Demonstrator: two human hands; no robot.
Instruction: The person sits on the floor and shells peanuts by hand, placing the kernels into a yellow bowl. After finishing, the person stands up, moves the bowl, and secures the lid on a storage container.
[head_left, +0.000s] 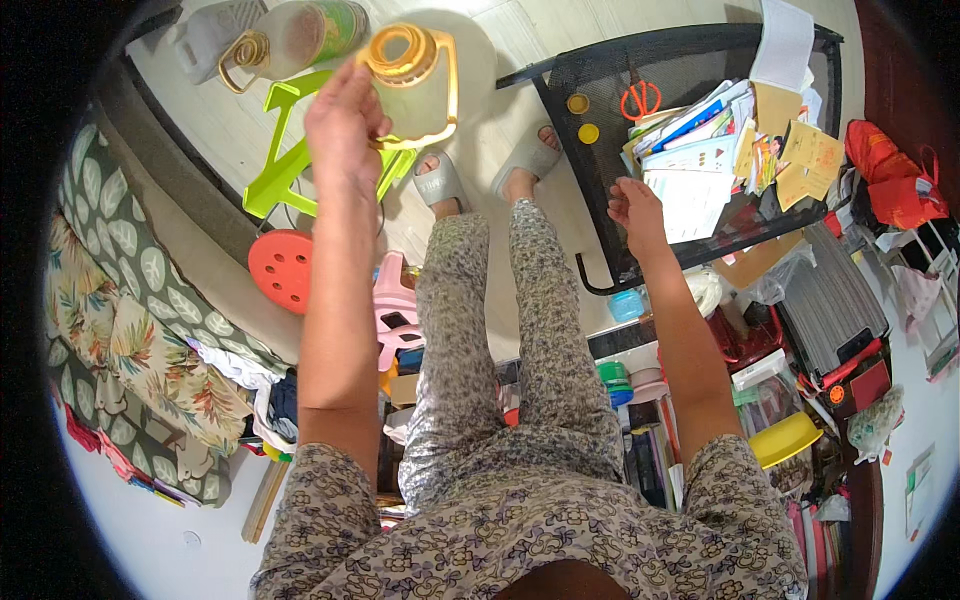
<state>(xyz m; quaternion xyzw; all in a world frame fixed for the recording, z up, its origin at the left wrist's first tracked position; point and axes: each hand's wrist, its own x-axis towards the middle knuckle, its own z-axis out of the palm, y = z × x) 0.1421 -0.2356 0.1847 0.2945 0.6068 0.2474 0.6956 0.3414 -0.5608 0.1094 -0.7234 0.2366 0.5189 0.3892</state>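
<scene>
My left hand (346, 124) is closed around the yellow-orange carry handle (452, 90) of a large clear plastic jug (416, 109). The jug's round yellow neck (397, 51) faces up, and its opening shows no cap. My right hand (637, 214) hovers over the near part of a black mesh rack (570, 176), fingers loosely curled with nothing visible in them. Beside it lies a pile of papers and booklets (686, 202). On the mesh beyond are two round yellow caps, one darker (577, 103) and one brighter (589, 133), and orange-handled scissors (640, 101).
A bright green plastic frame (277, 146) stands by the jug, near a red round stool seat (281, 270). Another handled jug (300, 37) and a whitish container (210, 45) stand at the far left. A leaf-patterned sofa (142, 247) lines the left; cluttered shelves (637, 450) flank my legs.
</scene>
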